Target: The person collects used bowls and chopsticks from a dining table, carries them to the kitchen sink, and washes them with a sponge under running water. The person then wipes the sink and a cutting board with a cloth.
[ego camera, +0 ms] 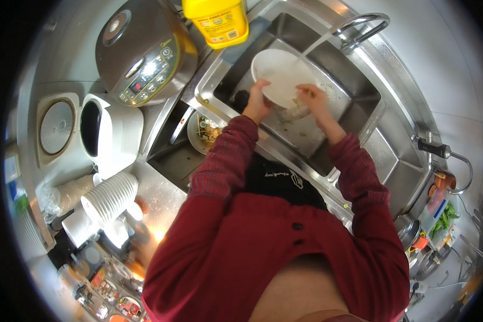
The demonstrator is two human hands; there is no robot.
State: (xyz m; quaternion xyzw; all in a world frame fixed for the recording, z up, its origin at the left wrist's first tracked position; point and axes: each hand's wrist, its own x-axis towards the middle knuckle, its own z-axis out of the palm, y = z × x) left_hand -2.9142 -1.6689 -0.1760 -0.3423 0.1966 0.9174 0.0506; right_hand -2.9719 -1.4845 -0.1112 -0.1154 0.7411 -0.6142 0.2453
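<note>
My left hand grips a white oval dish by its near rim, with the thumb over the edge. The dish is tilted above the basin of a stainless steel sink. Water runs from a chrome faucet onto its far side. My right hand is at the dish's right rim, blurred and with curled fingers; whether it holds anything is unclear. Pale yellowish scraps show by its fingertips. Below them is a translucent shape, either falling water or a clear vessel.
Left of the sink stand a rice cooker and a yellow plastic container. A bowl of food scraps sits lower, beside my left forearm. Stacked white bowls are farther left. A second basin with another faucet lies right.
</note>
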